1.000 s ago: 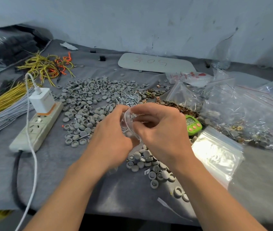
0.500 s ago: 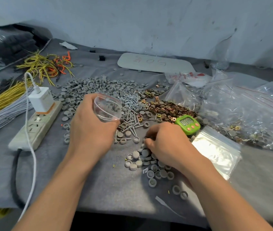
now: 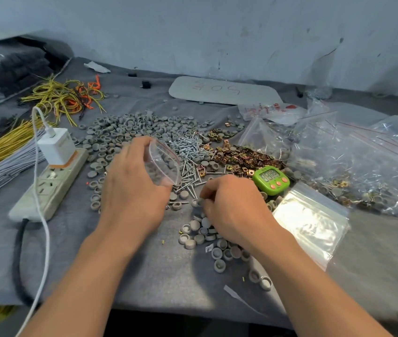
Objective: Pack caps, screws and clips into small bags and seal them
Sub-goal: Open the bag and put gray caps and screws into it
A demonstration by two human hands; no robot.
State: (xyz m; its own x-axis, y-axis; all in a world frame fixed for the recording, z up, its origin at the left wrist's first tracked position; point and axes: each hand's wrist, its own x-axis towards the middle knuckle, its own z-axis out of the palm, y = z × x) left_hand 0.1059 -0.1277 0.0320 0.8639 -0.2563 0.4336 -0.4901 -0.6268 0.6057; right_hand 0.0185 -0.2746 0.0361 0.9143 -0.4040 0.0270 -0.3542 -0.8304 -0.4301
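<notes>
The left hand point(image 3: 132, 190) grips a small clear bag point(image 3: 162, 164) with its mouth open, above the middle of the desk point(image 3: 144, 276). The right hand point(image 3: 234, 210), fingers curled, pinches grey caps point(image 3: 199, 233) from the pile near the front edge, just before the screws point(image 3: 188, 152).

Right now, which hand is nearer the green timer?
Right. The right hand sits just left of the green timer, fingers curled on the grey caps. The left hand is farther left, holding the small clear bag.
</notes>
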